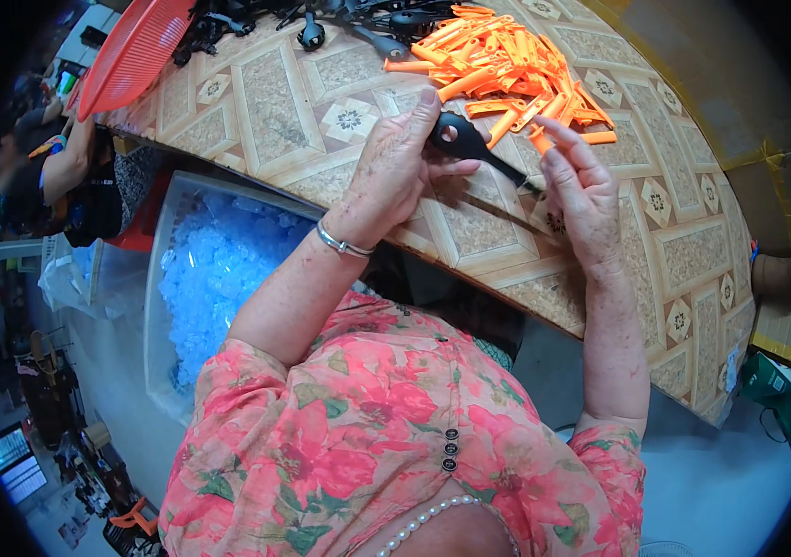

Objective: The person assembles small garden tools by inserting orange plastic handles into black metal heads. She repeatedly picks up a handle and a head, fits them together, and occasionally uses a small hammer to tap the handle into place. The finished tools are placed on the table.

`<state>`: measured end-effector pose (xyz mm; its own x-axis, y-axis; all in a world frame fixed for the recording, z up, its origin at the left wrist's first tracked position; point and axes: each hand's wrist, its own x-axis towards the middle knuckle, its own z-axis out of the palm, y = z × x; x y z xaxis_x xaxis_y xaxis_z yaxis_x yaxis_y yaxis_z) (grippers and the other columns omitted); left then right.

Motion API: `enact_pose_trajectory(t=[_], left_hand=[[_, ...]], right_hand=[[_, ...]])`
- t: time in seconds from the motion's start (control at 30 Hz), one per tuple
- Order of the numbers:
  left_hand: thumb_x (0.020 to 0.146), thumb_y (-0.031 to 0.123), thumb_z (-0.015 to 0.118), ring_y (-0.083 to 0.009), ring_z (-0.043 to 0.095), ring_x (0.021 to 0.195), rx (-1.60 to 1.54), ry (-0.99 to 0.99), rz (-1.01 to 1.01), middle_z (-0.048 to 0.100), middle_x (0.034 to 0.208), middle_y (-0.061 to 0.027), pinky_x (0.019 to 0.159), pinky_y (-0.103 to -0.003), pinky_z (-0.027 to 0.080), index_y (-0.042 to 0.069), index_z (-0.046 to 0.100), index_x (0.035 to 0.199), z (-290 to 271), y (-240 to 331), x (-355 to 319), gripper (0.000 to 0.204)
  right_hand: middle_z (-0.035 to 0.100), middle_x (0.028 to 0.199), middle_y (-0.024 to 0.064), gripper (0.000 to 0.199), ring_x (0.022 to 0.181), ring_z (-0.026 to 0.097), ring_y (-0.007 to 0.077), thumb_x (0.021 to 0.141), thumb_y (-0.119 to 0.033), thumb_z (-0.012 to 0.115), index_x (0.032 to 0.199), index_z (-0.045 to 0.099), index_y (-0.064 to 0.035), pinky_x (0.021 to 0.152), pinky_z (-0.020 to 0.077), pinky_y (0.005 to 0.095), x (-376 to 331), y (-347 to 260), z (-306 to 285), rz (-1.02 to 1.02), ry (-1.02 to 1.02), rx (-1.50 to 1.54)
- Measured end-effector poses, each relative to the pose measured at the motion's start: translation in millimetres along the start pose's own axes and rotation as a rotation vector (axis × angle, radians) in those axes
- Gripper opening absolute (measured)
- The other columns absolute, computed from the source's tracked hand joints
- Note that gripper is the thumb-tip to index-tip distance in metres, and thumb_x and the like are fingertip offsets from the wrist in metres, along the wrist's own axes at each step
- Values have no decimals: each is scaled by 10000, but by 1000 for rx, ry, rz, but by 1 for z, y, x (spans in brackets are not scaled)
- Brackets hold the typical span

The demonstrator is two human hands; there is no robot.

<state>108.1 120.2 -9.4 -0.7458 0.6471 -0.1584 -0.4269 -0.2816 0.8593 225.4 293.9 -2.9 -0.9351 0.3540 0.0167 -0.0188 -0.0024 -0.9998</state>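
Observation:
My left hand is closed on a black plastic part with a wide, rounded head, a hole in it and a narrow stem. The stem points right, toward my right hand. Between the thumb and fingers of that hand is a small orange plastic piece, mostly covered by the fingers. The orange piece and the stem's tip are close together but apart. Just beyond both hands lies a heap of orange plastic pieces, many of them long and tube-like.
Black plastic parts lie along the far edge of the patterned table. A red basket stands at the far left. Below the table edge, a bin holds clear bluish plastic pieces. Another person's arm shows at left.

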Motion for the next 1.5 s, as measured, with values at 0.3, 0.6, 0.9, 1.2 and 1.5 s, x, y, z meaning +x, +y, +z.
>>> enact_pose_trajectory(t=[0.3,0.6,0.9,1.2,1.5], left_hand=[[960,231,512,-259,618,1058,-53,-62,48,627,1092,-176,816,-320,573,-11,534,1126,2,-1,-8,294],[968,233,490,-285,662,957,-87,39,74,601,1150,-235,757,-317,588,8,480,1161,-1,7,-29,297],[951,234,531,-249,645,993,-136,24,14,600,1158,-218,786,-299,571,1,510,1148,-3,-1,-27,306],[903,133,601,-111,584,1000,-67,-149,-44,600,1140,-70,846,-247,504,-5,504,1267,15,-16,-21,401],[910,114,582,-143,653,846,-151,27,-9,628,1047,-89,742,-258,570,11,567,1095,8,-16,-28,212]], right_hand=[[525,767,-36,360,514,390,-1,933,-92,535,1289,514,-43,450,343,152,-1,4,2,66,-23,143],[596,863,1,241,699,525,17,898,-54,592,1136,614,-25,610,423,158,-2,11,-1,-47,-25,39],[630,950,32,174,852,592,70,879,-55,618,1048,624,-14,756,479,217,-5,11,5,-118,-65,-125],[668,900,24,149,854,608,64,878,-36,603,1026,612,-33,750,490,216,-8,17,18,-224,-123,-82],[670,963,99,183,917,663,199,860,-35,623,1038,644,-71,734,517,292,-8,7,26,-684,92,-495]])
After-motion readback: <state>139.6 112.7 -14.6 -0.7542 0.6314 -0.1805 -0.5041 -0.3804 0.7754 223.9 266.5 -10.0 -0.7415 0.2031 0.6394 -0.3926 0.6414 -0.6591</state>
